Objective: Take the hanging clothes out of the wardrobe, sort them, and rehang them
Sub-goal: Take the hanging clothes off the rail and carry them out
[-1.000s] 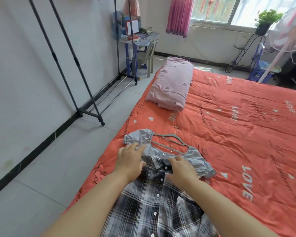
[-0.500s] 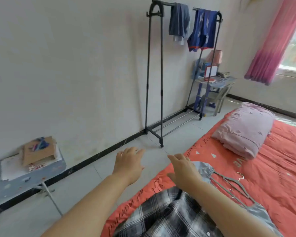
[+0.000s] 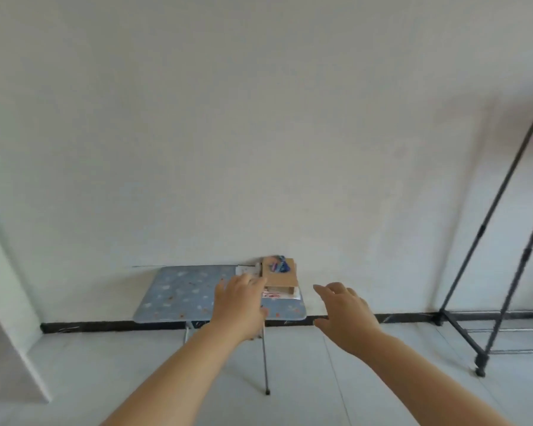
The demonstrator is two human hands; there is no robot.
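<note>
Reaching forward with left hand [image 3: 239,302] and right hand [image 3: 345,315], fingers of both released, grasping nothing; apparently between garments in the sorting step. No clothes in view; only bare poles of the clothes rack [image 3: 483,230] at far right, so next calls for turning there to fetch or rehang 1. On the small surface [image 3: 182,296] ahead, 1 cardboard box [image 3: 280,276] topped by a blue item [image 3: 279,266]; contents unclear.

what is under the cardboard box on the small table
White papers, one with red print, lie under the cardboard box. The box covers most of them, so their number is hidden.
</note>
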